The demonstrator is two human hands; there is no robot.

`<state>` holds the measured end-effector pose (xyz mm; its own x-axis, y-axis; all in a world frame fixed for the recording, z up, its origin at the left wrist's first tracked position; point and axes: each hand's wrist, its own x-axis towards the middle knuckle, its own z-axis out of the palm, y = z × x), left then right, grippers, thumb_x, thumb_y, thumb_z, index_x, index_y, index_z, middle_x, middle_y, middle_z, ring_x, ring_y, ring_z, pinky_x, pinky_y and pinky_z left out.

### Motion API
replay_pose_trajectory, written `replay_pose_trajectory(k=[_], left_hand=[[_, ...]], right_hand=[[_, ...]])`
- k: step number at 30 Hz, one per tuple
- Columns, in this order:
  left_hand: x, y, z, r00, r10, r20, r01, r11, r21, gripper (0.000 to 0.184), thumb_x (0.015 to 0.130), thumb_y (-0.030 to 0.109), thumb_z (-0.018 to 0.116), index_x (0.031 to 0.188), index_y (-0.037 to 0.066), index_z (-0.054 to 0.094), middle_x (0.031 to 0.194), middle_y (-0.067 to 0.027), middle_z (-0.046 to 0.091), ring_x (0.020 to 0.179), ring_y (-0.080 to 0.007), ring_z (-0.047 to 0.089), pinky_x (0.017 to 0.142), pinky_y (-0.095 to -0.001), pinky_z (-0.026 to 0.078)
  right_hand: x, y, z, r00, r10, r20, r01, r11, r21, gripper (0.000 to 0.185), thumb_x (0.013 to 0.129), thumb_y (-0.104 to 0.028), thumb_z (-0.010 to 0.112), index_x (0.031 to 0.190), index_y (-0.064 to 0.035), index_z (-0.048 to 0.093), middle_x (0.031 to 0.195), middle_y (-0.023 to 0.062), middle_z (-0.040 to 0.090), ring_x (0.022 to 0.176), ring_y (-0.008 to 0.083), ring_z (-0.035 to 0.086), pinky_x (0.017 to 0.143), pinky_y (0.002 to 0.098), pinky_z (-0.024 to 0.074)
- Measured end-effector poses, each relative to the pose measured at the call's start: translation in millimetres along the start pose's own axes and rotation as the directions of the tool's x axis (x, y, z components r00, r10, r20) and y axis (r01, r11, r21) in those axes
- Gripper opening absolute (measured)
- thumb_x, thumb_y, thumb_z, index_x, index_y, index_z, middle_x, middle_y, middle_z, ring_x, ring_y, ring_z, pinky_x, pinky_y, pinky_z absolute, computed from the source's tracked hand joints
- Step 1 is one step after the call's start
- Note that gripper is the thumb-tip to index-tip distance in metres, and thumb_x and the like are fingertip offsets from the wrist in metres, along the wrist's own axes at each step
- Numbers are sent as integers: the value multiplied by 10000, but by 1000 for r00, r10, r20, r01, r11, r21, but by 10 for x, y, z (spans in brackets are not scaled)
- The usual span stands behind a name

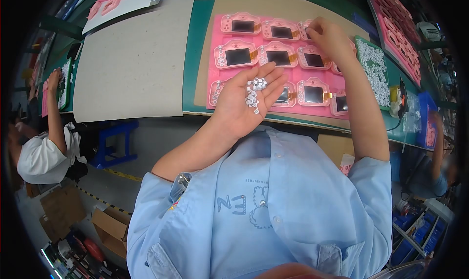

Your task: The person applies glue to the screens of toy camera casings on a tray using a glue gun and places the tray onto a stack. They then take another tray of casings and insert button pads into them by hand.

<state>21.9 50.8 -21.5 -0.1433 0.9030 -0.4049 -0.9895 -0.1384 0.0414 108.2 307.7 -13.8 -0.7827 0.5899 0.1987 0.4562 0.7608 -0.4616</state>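
Note:
My left hand is palm up in front of the pink mat, fingers stretched out and slightly cupped. On its palm and fingers lie several small white plastic button pieces. At the back of the mat, my right hand is closed in a pinch over a pink handheld game console shell; its fingertips hide what they hold, if anything. More such shells with dark screens, like the one at the front left, lie in rows on the pink mat. My left hand and forearm cover part of the front row.
Right of the mat, a green tray holds many white pieces. A grey-brown board covers the left bench. Pink shells are stacked at the far right. A person in white sits at the left; another person's arm shows at the right.

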Motion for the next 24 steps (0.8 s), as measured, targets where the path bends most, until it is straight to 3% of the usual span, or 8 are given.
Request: replay_pose_trajectory(k=[24], left_hand=[[0, -13, -15, 1000, -6, 2, 6, 1000, -2, 302, 952, 143, 394, 1158, -48, 506, 1172, -181, 537, 1150, -317, 533, 941, -396, 504]], right_hand=[[-22, 57, 132, 999, -40, -11, 41, 999, 29, 201, 812, -205, 654, 890, -20, 667, 761, 128, 663, 662, 257, 629, 633, 361, 495]])
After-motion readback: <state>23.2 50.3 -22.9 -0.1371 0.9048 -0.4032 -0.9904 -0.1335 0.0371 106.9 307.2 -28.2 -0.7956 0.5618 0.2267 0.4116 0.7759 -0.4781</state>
